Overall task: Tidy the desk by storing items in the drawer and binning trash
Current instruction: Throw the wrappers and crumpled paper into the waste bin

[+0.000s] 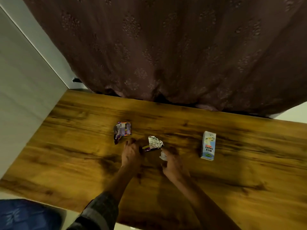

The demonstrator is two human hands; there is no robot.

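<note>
Foil wrapper (154,143) lying mid-surface (232,188), between both hands. Left hand (131,154) reaching palm-down, fingers curling at its purple end; grip unclear. Right hand (172,161) pinching a small foil scrap (163,155). Purple wrapper (122,131) sitting just beyond; milk shake carton (208,145) lying well right.

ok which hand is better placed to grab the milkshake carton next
Right, probably. The right hand is on the same side as the milkshake carton, though it already pinches a foil scrap. The left hand sits farther off, by the foil wrapper.
</note>
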